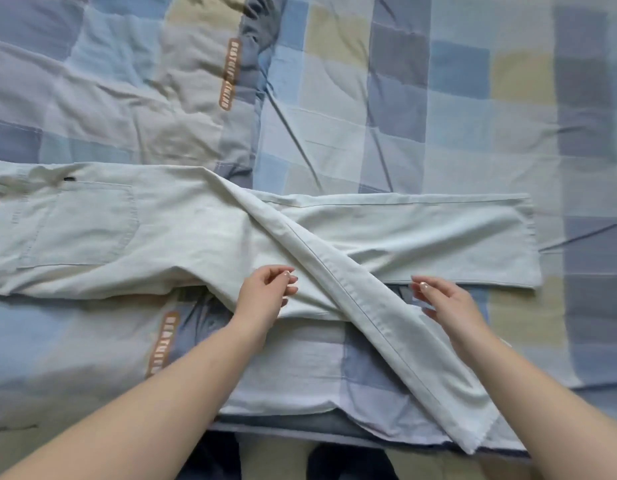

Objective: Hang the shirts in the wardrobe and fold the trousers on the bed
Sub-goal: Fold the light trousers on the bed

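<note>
Crosswise on the checked bedspread [438, 109] lie pale, off-white trousers [182, 230], waist toward the left edge of the view with a back pocket [85, 225] facing up. One leg runs flat to the right, its hem ending near the grey squares of the cover. The other leg [386, 327] is twisted into a narrow band and slants over the first, running down toward the near edge of the bed, where its frayed hem hangs just past the mattress edge.

The left hand [265, 296] rests on the trousers just left of the slanting leg, fingers loosely curled with the tips close together; whether they pinch any cloth cannot be told. The right hand [445, 303] hovers just right of that leg, fingers relaxed and slightly apart, holding nothing. Beneath the trousers, a quilt [109, 98] in the same blue, grey and beige checks carries orange lettered strips.
</note>
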